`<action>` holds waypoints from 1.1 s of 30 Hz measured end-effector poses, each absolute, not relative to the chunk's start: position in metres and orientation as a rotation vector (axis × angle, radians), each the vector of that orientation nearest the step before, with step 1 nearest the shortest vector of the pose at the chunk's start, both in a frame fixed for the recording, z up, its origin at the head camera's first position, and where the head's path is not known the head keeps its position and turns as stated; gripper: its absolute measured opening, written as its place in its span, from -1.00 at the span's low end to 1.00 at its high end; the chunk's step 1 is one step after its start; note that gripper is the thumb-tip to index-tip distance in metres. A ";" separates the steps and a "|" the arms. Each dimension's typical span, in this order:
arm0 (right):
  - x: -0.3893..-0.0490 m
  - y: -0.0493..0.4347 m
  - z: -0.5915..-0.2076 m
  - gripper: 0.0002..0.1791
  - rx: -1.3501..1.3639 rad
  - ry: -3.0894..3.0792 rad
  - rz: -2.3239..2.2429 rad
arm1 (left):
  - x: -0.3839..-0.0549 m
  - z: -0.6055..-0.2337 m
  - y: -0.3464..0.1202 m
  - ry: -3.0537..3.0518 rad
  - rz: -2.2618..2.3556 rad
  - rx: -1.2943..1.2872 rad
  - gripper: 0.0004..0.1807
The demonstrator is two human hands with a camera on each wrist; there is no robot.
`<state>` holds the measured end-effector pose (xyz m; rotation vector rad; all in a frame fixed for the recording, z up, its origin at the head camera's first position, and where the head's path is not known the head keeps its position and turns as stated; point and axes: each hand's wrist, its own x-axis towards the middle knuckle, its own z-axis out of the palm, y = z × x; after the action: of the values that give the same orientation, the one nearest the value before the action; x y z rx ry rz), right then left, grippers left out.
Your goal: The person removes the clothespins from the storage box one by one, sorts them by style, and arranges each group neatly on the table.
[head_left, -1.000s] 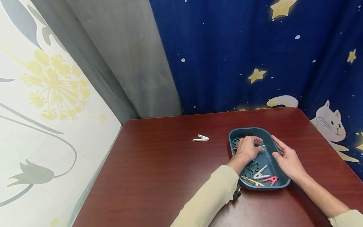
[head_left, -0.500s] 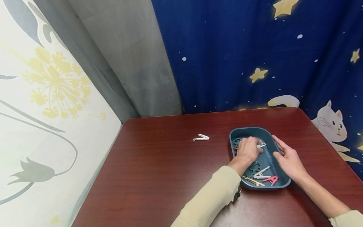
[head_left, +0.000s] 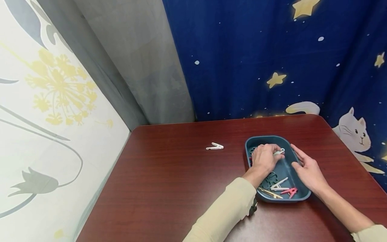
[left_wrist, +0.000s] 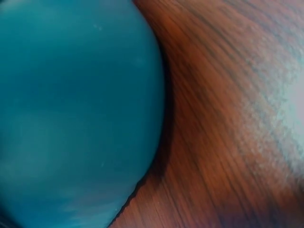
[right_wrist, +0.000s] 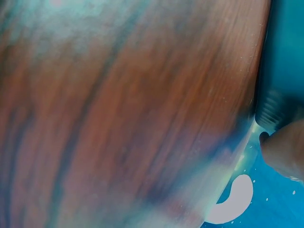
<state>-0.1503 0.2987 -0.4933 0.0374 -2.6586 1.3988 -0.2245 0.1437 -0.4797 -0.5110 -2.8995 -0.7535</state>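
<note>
A dark teal rectangular tray (head_left: 289, 171) stands on the table, its wall filling much of the left wrist view (left_wrist: 80, 95). Over its far half, my left hand (head_left: 264, 158) pinches a small white clip (head_left: 280, 152) between thumb and fingers. On the tray's right side rests my right hand (head_left: 309, 173), fingers extended along the outer wall and thumb at the rim. Nearer in the tray lie a white clip (head_left: 278, 187), a red clip (head_left: 291, 192), yellowish clips (head_left: 270, 193) and dark green outlined shapes (head_left: 267, 183). My left hand hides part of the contents.
Another white clip (head_left: 215, 146) lies by itself on the reddish-brown table (head_left: 169, 178), left of the tray. A blue starry curtain (head_left: 235, 60) and a grey curtain (head_left: 142, 64) hang behind the table. A patterned white wall (head_left: 72, 141) rises at the left.
The white clip in my left hand has come more into sight, its ringed end now pointing up and right. My right hand has stayed at the tray's side.
</note>
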 end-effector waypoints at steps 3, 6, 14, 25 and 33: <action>-0.150 0.299 -0.494 -0.32 0.041 -2.655 1.397 | -0.224 -0.480 0.143 -2.868 -0.783 -0.520 -0.85; -0.150 0.299 -0.494 -0.32 0.046 -2.652 1.390 | -0.225 -0.481 0.142 -2.838 -0.810 -0.530 -0.85; -0.151 0.299 -0.495 -0.31 0.052 -2.642 1.377 | -0.224 -0.480 0.141 -2.791 -0.912 -0.532 -0.91; -0.150 0.299 -0.493 -0.31 0.044 -2.658 1.380 | -0.221 -0.477 0.141 -2.795 -1.025 -0.492 -0.94; -0.151 0.298 -0.494 -0.31 0.038 -2.656 1.379 | -0.217 -0.471 0.136 -2.876 -1.023 -0.512 -0.80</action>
<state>-0.1508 0.2976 -0.4935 0.0382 -2.6559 1.3793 -0.2173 0.1362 -0.4708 -0.5116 -2.8764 -1.0230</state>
